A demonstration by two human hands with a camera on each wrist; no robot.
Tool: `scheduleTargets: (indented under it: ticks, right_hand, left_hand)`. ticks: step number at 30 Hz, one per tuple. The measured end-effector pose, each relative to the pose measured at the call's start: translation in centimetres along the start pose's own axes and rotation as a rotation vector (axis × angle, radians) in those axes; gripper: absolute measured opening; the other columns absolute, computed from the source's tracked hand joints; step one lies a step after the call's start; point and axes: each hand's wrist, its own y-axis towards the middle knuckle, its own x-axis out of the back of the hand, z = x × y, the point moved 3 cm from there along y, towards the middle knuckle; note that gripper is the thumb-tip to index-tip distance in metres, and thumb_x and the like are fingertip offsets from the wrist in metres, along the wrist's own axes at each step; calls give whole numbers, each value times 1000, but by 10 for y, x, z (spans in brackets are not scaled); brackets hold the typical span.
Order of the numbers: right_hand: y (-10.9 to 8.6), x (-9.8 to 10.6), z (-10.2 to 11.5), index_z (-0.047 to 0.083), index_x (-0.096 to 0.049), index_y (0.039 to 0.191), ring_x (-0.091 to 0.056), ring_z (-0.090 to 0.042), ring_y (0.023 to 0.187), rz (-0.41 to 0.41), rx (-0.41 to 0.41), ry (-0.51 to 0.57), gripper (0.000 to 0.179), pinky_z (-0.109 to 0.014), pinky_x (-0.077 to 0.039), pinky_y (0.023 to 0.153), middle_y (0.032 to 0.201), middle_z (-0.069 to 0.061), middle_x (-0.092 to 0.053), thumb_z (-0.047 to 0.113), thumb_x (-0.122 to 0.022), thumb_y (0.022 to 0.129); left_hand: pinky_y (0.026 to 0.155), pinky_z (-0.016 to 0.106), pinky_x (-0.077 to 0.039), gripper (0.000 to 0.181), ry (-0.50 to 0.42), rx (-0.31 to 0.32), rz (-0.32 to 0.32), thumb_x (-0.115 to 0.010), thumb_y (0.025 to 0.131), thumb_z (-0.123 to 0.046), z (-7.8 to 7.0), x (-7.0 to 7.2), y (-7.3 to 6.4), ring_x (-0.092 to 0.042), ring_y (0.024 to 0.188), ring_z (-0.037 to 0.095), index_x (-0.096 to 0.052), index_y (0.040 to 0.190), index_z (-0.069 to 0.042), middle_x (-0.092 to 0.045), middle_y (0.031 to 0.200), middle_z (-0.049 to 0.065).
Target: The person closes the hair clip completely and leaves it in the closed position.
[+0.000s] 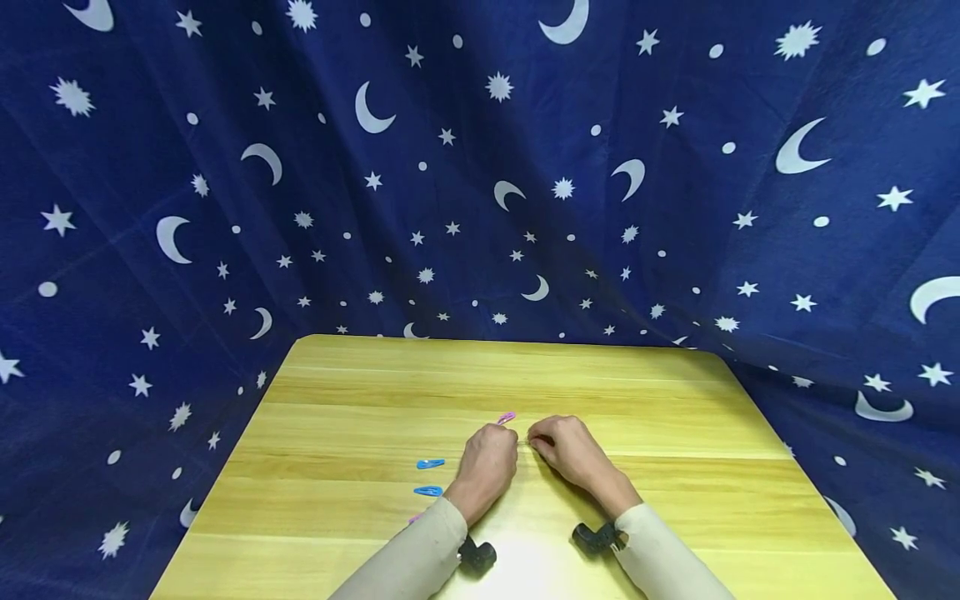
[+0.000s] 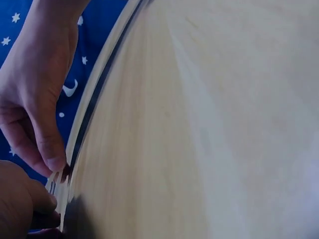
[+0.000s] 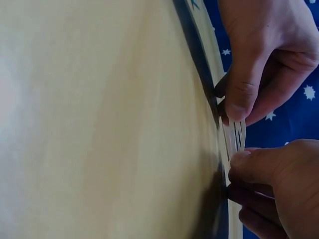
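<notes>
A thin, pale slotted piece, apparently a hair clip [image 3: 238,134], spans the small gap between my two hands. At one end my left hand [image 1: 489,458] pinches it between thumb and fingers. My right hand [image 1: 572,450] pinches the other end, as the right wrist view shows with the right hand [image 3: 279,181] below and the left hand [image 3: 271,55] above. The fingertips cover both ends. Just beyond my left hand lies a pink snap hair clip [image 1: 507,417]. Two blue snap hair clips, a farther clip [image 1: 431,464] and a nearer clip [image 1: 428,491], lie to its left.
Another pink piece [image 1: 414,518] shows partly from behind the left sleeve [image 1: 420,546]. Everything rests on a wood-grain table [image 1: 337,400]. A dark blue curtain [image 1: 465,167] with moons and stars hangs behind and beside it.
</notes>
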Motion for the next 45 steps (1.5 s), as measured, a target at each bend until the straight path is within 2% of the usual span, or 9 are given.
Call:
scheduleTargets:
  ticks: [4,10,16,21,25,28,31,35,45]
  right_hand:
    - [-3,0,2,8,-85,98,-81,-21,91,15,-22,33,6,-40,-67,84,97,-5,-84,4,-83,94]
    - [-7,1,8,10,-84,95,-80,-18,90,3,-26,48,5,-38,-66,82,96,-3,-84,5,-83,95]
    - [-6,3,14,10,-84,96,-80,-17,92,-12,-33,65,5,-37,-66,83,97,-2,-84,5,-85,94]
    - [-6,3,19,11,-83,95,-79,-15,92,-21,-34,79,7,-35,-65,82,98,-2,-84,5,-86,92]
    - [-6,4,21,15,-81,94,-71,-8,81,-34,-39,70,11,-29,-61,75,96,0,-82,6,-86,91]
    - [-6,5,24,15,-79,95,-71,-10,80,-52,-43,68,13,-30,-60,75,95,0,-81,6,-87,90]
    - [-6,6,26,11,-80,101,-79,-19,94,-66,-45,75,16,-37,-64,85,100,-2,-82,5,-88,89]
    - [-6,4,28,6,-81,113,-80,-25,109,-55,-39,95,23,-43,-65,94,110,-5,-83,5,-86,91]
    - [-8,-1,38,6,-83,111,-81,-24,107,-37,34,158,15,-42,-67,89,111,-7,-84,11,-84,97]
  left_hand:
    - [63,34,-59,20,-56,-6,-9,-80,94,-9,5,0,-2,-71,67,17,-78,75,-16,-75,73,-2]
    - [68,32,-61,16,-123,-51,-29,-79,98,-11,11,2,-5,-74,75,14,-81,83,-17,-78,80,-5]
    - [74,30,-64,8,-187,-74,-48,-79,100,-12,17,11,-8,-78,85,13,-86,96,-15,-82,91,-5]
    - [74,30,-63,9,-209,-100,-72,-79,98,-10,22,18,-11,-77,83,11,-85,93,-15,-81,89,-6]
    - [72,29,-62,10,-210,-125,-85,-80,97,-7,23,22,-14,-75,81,10,-83,90,-14,-80,87,-6]
    - [72,28,-61,11,-225,-136,-84,-79,97,-5,24,25,-15,-74,81,9,-83,90,-13,-80,88,-5]
    - [73,27,-62,11,-244,-134,-74,-78,98,-5,25,30,-17,-75,82,9,-84,92,-13,-81,90,-4]
    - [76,28,-64,9,-264,-123,-71,-78,100,-7,27,35,-19,-77,86,11,-85,96,-12,-82,94,-2]
    - [71,23,-62,7,-337,-80,-101,-80,98,-6,37,42,-24,-78,85,12,-86,100,-9,-84,97,3]
